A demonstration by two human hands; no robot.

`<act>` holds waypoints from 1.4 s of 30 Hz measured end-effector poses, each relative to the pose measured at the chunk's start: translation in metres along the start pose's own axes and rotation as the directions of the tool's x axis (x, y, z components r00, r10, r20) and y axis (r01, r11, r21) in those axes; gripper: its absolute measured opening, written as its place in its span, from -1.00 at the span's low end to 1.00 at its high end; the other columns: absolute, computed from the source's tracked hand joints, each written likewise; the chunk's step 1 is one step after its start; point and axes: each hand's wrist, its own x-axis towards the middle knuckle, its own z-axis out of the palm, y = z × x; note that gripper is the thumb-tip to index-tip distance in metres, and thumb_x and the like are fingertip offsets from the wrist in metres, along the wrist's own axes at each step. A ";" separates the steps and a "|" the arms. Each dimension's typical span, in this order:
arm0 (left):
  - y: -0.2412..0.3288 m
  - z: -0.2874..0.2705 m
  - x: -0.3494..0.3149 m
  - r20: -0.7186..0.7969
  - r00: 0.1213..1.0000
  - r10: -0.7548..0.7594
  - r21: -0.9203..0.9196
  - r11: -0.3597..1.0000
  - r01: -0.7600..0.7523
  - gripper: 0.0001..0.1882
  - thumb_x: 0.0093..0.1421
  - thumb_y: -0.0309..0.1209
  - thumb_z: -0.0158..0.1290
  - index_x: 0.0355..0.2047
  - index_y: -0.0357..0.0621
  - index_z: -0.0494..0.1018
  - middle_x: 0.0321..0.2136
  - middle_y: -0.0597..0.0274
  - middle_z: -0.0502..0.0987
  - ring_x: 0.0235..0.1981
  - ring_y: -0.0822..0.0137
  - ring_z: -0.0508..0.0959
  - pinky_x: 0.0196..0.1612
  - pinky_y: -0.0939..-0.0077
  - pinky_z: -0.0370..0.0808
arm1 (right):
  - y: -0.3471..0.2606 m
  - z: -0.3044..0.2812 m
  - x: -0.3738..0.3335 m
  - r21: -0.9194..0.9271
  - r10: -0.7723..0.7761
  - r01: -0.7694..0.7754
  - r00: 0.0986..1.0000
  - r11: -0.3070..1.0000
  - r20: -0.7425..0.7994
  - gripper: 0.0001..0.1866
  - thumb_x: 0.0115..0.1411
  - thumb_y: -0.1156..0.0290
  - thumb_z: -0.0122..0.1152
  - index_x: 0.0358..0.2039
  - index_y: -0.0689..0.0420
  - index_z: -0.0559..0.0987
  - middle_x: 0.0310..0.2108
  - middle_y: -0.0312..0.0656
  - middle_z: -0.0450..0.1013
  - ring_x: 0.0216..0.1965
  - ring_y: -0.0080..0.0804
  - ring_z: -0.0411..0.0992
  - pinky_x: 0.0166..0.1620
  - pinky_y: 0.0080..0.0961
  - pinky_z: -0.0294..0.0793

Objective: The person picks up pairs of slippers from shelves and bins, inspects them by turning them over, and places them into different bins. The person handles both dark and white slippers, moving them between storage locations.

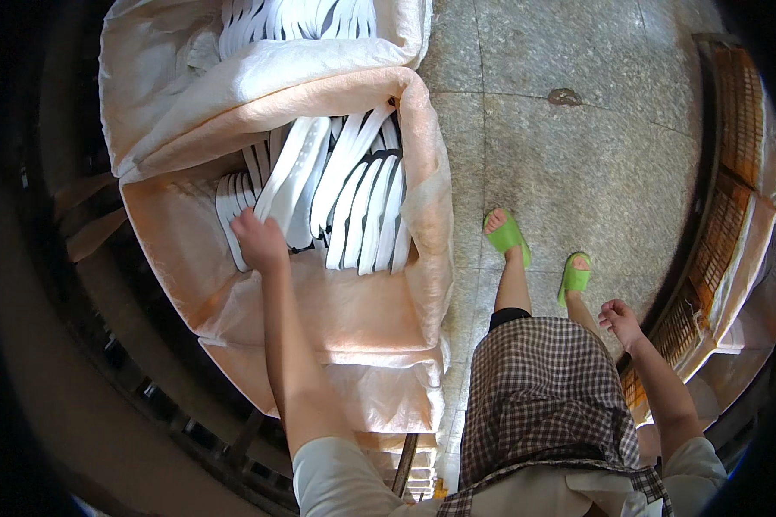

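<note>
My left hand [259, 242] reaches into a fabric-lined bin and pinches the near end of a long white shoe sole [291, 172], which leans at a slant over the others. Beneath and beside it, several more white shoe soles [367, 215] with dark edges stand packed in rows. A further group of soles [234, 207] rests at the bin's left side. My right hand [621, 324] hangs free at my right side, away from the bin, its fingers loosely bent and apart with nothing in them.
The bin's pale pink lining [428, 207] folds over its rim. Behind it, another lined bin [259, 65] holds white soles too. Grey stone floor [578, 155] runs along the right, where I stand in green slippers [507, 239]. Orange crates [733, 207] line the far right.
</note>
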 end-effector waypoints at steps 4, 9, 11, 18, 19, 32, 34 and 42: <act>-0.034 -0.049 -0.078 -0.129 0.985 -0.112 -0.213 0.974 0.083 -0.55 0.07 -0.38 -0.06 -0.02 -0.30 0.31 -0.05 -0.15 0.37 -0.14 -0.10 0.45 -0.09 0.10 0.39 | -0.042 0.029 -0.017 -0.152 -0.280 0.260 0.951 0.954 -0.133 -0.54 0.14 0.42 0.11 0.02 0.25 0.26 -0.19 -0.09 0.35 -0.15 -0.34 0.37 -0.05 -0.45 0.35; 0.003 -0.142 -0.177 -0.167 0.873 0.458 -0.428 0.764 -0.483 -0.68 -0.05 -0.49 0.11 -0.23 -0.30 0.43 -0.33 -0.02 0.50 -0.35 0.08 0.53 -0.30 0.29 0.49 | -0.141 0.092 -0.097 -0.683 -0.940 0.704 0.333 0.193 0.078 -0.25 -0.09 0.25 0.33 0.11 0.16 0.25 0.09 0.02 0.15 0.15 0.00 0.11 0.21 -0.17 0.05; 0.039 -0.164 -0.179 -0.068 0.742 0.667 -0.590 0.573 -0.569 -0.61 -0.16 -0.48 0.15 -0.22 -0.21 0.47 -0.34 0.16 0.54 -0.42 0.18 0.55 -0.39 0.39 0.51 | -0.175 0.106 -0.132 -0.759 -0.846 0.633 0.315 -0.151 0.431 -0.24 -0.16 0.15 0.37 0.07 0.14 0.33 0.13 0.01 0.12 0.14 0.02 0.12 0.24 -0.13 -0.02; 0.091 -0.121 -0.163 0.084 0.517 0.852 -0.941 0.239 -0.241 -0.60 -0.03 -0.36 0.19 -0.14 -0.13 0.47 -0.26 0.20 0.53 -0.27 0.25 0.55 -0.25 0.45 0.49 | -0.178 0.111 -0.119 -0.658 -0.655 0.748 0.543 0.092 0.526 -0.65 -0.18 0.41 0.33 -0.29 0.06 0.51 -0.43 -0.14 0.39 -0.40 -0.16 0.37 -0.31 -0.30 0.38; 0.082 -0.090 -0.149 0.117 0.570 0.813 -0.946 0.266 -0.186 -0.63 0.03 -0.38 0.17 -0.12 -0.15 0.45 -0.24 0.18 0.53 -0.26 0.26 0.55 -0.22 0.49 0.48 | -0.167 0.105 -0.115 -0.622 -0.667 0.759 0.566 0.193 0.484 -0.68 -0.15 0.41 0.32 -0.31 0.08 0.51 -0.44 -0.13 0.39 -0.40 -0.14 0.37 -0.31 -0.29 0.37; 0.066 0.108 -0.145 0.138 0.969 0.206 -0.273 0.948 -0.163 -0.61 0.03 -0.29 0.16 -0.16 -0.20 0.39 -0.28 0.10 0.44 -0.25 0.09 0.45 -0.21 0.27 0.40 | -0.097 0.078 -0.115 -0.536 -0.547 0.539 0.821 0.650 0.163 -0.71 -0.07 0.37 0.33 -0.33 0.21 0.53 -0.46 -0.08 0.35 -0.38 -0.14 0.35 -0.27 -0.33 0.33; 0.062 0.104 -0.141 0.259 0.931 0.258 -0.216 0.955 -0.205 -0.62 0.01 -0.28 0.16 -0.18 -0.17 0.40 -0.29 0.12 0.46 -0.24 0.08 0.46 -0.21 0.22 0.40 | -0.097 0.080 -0.114 -0.521 -0.546 0.540 0.823 0.661 0.160 -0.71 -0.07 0.38 0.32 -0.32 0.22 0.52 -0.46 -0.08 0.35 -0.37 -0.15 0.35 -0.26 -0.33 0.33; 0.059 0.072 -0.134 0.124 0.982 0.143 -0.213 0.970 -0.114 -0.60 -0.13 -0.31 0.15 -0.24 -0.13 0.39 -0.28 0.12 0.46 -0.23 0.05 0.47 -0.32 0.17 0.44 | -0.091 0.076 -0.121 -0.497 -0.580 0.537 0.811 0.681 0.082 -0.71 -0.03 0.38 0.29 -0.31 0.23 0.48 -0.40 -0.06 0.38 -0.31 -0.16 0.38 -0.23 -0.31 0.34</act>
